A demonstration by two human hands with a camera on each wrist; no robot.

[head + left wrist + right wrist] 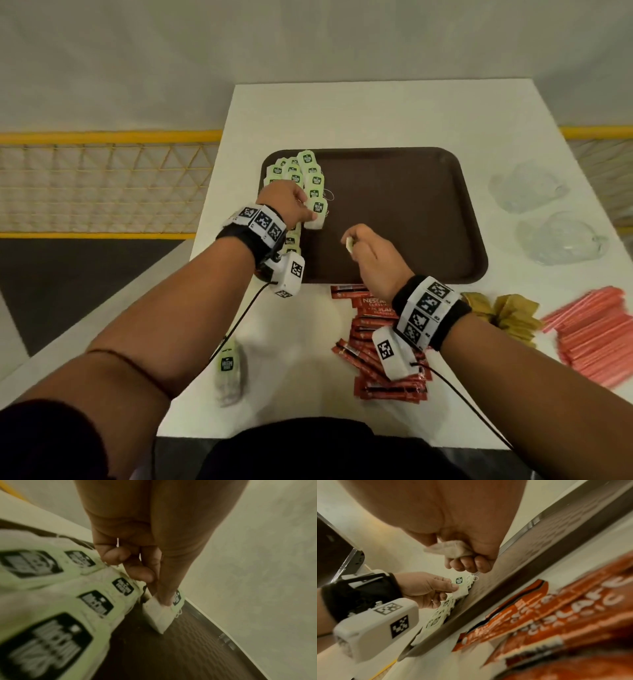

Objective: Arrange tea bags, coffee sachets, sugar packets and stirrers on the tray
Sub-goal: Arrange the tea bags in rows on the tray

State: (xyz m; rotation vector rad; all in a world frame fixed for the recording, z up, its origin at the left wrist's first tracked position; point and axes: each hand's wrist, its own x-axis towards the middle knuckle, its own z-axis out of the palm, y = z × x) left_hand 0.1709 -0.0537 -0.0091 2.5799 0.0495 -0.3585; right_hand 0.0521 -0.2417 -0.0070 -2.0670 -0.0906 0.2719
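A dark brown tray (394, 212) lies on the white table (376, 113). Several pale green tea bags (301, 174) overlap in rows along the tray's left side. My left hand (291, 205) pinches one tea bag (317, 214) at the near end of that row; in the left wrist view that tea bag (159, 615) hangs from my fingertips just above the tray. My right hand (370, 250) hovers over the tray's front middle, curled round another tea bag (450, 549) in its palm. One more tea bag (228, 368) lies on the table near my left forearm.
Red coffee sachets (380, 349) are heaped on the table in front of the tray. Brown sugar packets (507, 315) and pink stirrers (592, 329) lie to their right. Two crumpled clear plastic bags (555, 240) sit right of the tray. A yellow mesh barrier (102, 185) stands left.
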